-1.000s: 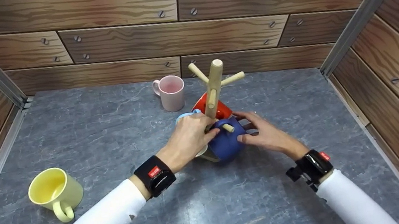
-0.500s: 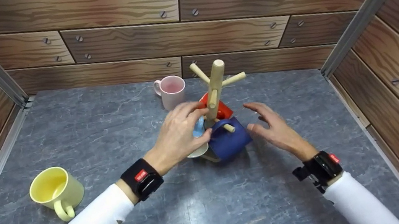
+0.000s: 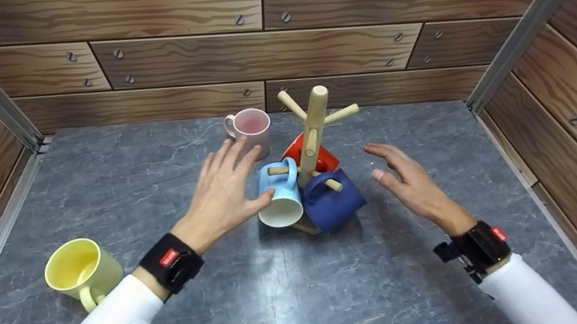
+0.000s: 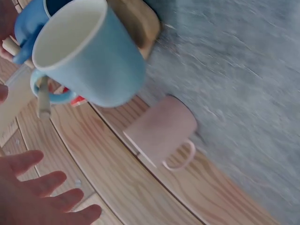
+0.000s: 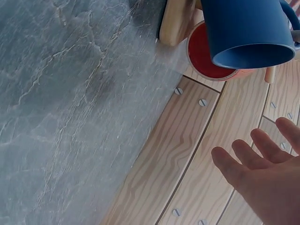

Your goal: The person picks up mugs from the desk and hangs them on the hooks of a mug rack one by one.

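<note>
Just beside left hand [image 3: 218,189] (spread), light-blue mug [image 3: 282,191].

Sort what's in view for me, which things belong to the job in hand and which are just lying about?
Likely part of the job:
wooden mug rack
light blue mug, hung on it
dark blue mug, hung on it
red mug, behind the dark blue one

Apart, though perhaps meant for the rack too:
pink mug
yellow mug

Down low, the wooden rack [image 3: 316,105] is being crowded by the light blue mug [image 3: 282,185], dark blue mug [image 3: 336,208] and red mug [image 3: 328,160], but loads of room's being left around its upper pegs [image 3: 342,113] and on the front bench [image 3: 307,304].
</note>
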The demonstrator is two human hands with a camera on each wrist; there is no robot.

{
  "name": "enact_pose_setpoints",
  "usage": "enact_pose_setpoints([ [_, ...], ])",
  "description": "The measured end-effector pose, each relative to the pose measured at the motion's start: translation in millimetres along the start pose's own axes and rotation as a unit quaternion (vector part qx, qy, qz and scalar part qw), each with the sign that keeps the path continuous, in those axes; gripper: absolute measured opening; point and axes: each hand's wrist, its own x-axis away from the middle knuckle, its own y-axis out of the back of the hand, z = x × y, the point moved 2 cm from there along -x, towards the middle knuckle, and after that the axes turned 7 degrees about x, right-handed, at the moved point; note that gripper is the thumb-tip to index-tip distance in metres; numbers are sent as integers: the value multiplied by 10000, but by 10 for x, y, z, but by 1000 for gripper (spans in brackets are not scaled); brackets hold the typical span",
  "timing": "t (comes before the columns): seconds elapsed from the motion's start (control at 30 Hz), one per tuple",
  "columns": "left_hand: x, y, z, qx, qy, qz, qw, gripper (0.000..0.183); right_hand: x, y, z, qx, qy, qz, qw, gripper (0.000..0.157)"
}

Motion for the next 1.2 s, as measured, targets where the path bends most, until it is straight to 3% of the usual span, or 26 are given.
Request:
enact_pose_setpoints([
  [0.17, 100, 90, 194, -108, 416, 247, 9988, 83, 5, 12, 4, 287, 29, -71, 9996, 51],
  [0.33, 185, 146, 413, -163, 799, 436, 9957, 84, 15, 9, 0, 348, -242, 5, 9991, 55],
  [0.57, 157, 171, 750, -200, 1199, 561, 9910, 85, 40, 13, -23, 300, -401, 103, 9987, 56],
  [0.87, -162, 136, 1012, 15, 1475, 575, 9874, 88, 75, 30, -75, 307, -438, 146, 9985, 57],
  [1.2, -635, -16, 971, 523, 1710, 668, 9816, 89, 114, 23, -81, 487, -496, 279, 9972, 58],
])
